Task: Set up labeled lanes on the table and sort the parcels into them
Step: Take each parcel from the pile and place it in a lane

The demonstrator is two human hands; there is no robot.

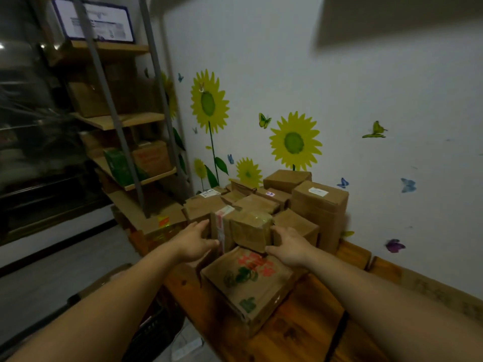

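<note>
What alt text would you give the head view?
Two hands reach into a pile of cardboard parcels on a wooden table, the left hand touching a taped parcel, the right hand a small parcel beside it. Behind is a white wall with sunflower stickers; a shelf of boxes stands left.

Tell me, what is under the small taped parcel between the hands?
A bigger box with red and green print, lying on the wooden table. The small taped parcel covers its far edge.
</note>
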